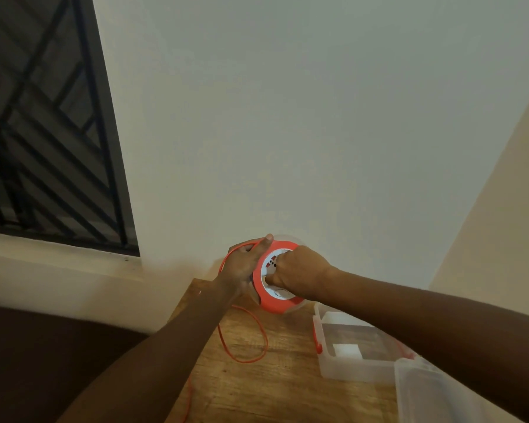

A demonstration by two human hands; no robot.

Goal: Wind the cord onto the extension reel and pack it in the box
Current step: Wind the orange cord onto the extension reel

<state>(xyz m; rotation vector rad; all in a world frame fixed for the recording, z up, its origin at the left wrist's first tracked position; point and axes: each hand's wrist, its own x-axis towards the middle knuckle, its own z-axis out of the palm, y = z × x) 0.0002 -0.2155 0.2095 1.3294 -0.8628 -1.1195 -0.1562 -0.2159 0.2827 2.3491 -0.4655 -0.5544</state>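
An orange extension reel (pixel 272 303) with a white socket face is held tilted above the far end of a wooden table (pixel 281 392). My left hand (pixel 246 267) grips its left rim, with orange cord running under the fingers. My right hand (pixel 297 271) is closed on the centre of the white face, hiding what it holds there. The loose orange cord (pixel 257 337) hangs from the reel in a loop on the table and trails off the near edge. A clear plastic box (pixel 348 364) with an orange latch stands open to the right, partly behind my right forearm.
The box's clear lid (pixel 425 392) lies at the table's near right corner. A pale wall stands just behind the reel. A barred window (pixel 43 132) fills the upper left above a ledge. A dark surface (pixel 43 361) lies left of the table.
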